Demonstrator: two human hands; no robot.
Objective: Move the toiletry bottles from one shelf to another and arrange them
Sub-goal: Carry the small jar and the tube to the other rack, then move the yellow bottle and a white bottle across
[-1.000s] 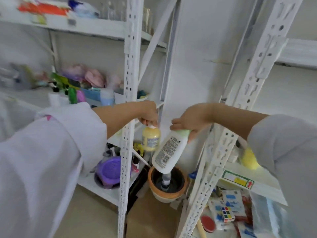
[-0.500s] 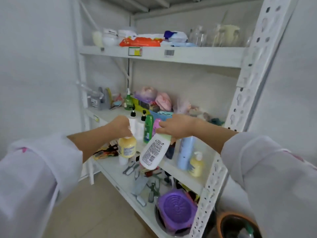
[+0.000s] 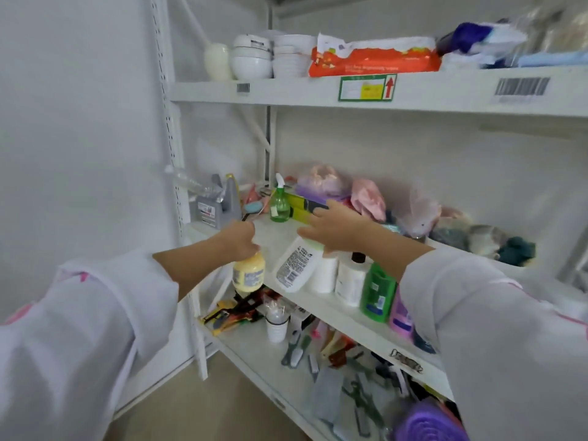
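Gripping the top of a yellow bottle [image 3: 248, 272], the left hand [image 3: 239, 240] holds it in the air at the front edge of the middle shelf [image 3: 346, 308]. Right hand [image 3: 337, 229] holds a tilted white bottle [image 3: 296, 265] by its green cap, base near the shelf edge. Further right, standing on the shelf: a white pump bottle [image 3: 350, 280], a green bottle [image 3: 377, 292], a pink bottle [image 3: 401, 316].

Only 1 view: the head camera looks forward and slightly down, close to the middle shelf [image 3: 321, 300], both forearms reaching into frame.
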